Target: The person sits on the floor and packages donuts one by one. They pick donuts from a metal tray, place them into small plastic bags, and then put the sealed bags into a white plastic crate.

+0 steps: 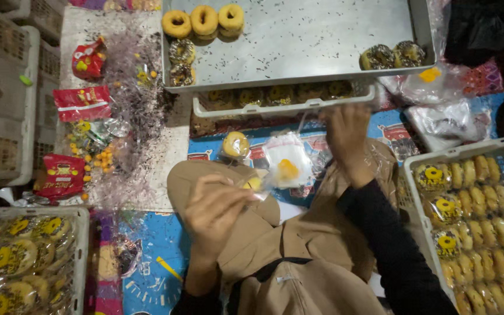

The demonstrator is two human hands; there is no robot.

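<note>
Clear plastic bag w/ yellow sticker hangs betw. hands, above lap. Left hand lower-left, fingers pinching bag corner; right hand upper-right, grip blurred, can't tell. Bag's long axis runs diagonally left-right.

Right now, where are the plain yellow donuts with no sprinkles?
In the head view, the three plain donuts sit at the far left corner of the metal tray, beside the sprinkled donuts.
</note>
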